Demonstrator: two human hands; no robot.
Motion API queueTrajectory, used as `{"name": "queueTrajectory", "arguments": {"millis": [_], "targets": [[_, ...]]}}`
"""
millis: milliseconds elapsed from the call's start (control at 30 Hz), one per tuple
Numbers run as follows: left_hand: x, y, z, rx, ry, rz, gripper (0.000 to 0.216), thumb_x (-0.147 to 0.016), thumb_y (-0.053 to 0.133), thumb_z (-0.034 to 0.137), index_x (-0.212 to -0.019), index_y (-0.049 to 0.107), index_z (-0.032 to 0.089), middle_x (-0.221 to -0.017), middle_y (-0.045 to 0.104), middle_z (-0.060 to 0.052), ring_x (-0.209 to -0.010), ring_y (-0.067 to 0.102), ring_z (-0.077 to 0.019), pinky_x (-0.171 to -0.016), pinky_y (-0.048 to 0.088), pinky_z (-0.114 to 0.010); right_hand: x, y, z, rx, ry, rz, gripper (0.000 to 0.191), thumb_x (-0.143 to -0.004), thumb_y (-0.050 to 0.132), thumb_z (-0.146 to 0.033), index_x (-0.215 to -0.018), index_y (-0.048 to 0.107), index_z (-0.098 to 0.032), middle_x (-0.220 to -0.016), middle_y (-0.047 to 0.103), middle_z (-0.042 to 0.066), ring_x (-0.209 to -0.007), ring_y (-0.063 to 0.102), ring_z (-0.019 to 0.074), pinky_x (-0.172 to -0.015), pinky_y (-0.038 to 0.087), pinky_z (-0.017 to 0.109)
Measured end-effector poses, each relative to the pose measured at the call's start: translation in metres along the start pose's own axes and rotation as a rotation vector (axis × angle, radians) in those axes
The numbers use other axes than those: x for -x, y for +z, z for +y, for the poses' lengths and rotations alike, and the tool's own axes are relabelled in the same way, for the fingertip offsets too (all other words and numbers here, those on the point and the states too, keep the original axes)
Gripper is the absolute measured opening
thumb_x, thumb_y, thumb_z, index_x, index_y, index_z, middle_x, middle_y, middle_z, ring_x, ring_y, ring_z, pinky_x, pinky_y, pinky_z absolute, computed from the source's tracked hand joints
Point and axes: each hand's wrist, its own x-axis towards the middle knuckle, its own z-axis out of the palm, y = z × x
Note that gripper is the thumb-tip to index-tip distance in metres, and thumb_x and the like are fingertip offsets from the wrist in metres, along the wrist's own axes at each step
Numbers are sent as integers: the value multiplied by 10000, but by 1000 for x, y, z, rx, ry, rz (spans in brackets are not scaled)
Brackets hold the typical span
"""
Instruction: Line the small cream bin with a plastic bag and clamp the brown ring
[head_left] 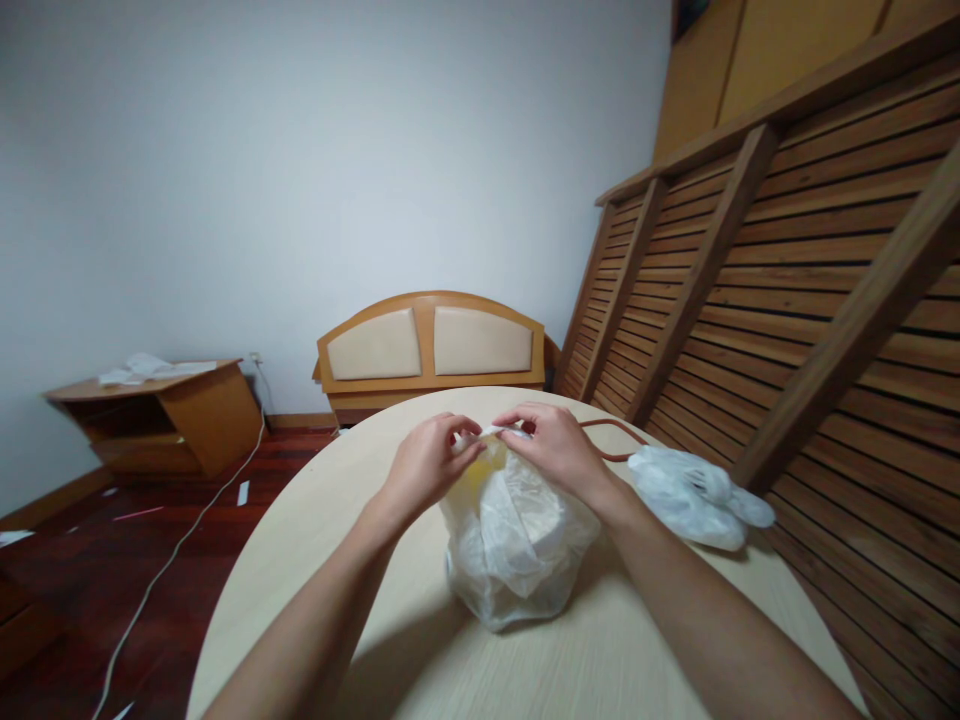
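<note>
A white translucent plastic bag point(514, 545) with something yellow and pale inside stands on the round light-wood table point(315, 540). My left hand point(429, 462) and my right hand point(551, 445) are both above the bag's top. Each pinches a twisted end of the bag's handles between fingers and thumb. The two hands nearly meet over the bag's mouth. What is inside the bag is mostly hidden by the plastic.
A second crumpled white plastic bag point(697, 495) lies to the right on the table, beside a reddish cord point(611, 440). A slatted wooden frame point(787, 280) leans on the right. A headboard point(431, 345) and low wooden stand point(161, 410) sit by the wall; a white cable point(172, 550) crosses the floor.
</note>
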Motion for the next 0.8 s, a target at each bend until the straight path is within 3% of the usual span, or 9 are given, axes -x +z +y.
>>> {"name": "queueTrajectory", "arguments": {"millis": [300, 800], "targets": [[-1, 4, 2, -239, -71, -1, 111, -877, 633, 254, -905, 734, 217, -899, 737, -29, -783, 646, -176, -632, 371, -261, 0, 1, 5, 6, 4, -17, 164, -849, 669, -202, -968, 778, -229, -985, 786, 33, -888, 704, 189, -813, 521, 297], [1, 1, 1, -284, -135, 6, 95, -875, 610, 237, -888, 702, 216, -921, 736, -33, -816, 644, -185, -647, 380, -266, 4, 3, 12, 193, 87, -178, 394, -799, 648, -111, -1169, 710, -234, -1174, 744, 56, -1074, 680, 243, -939, 488, 344]]}}
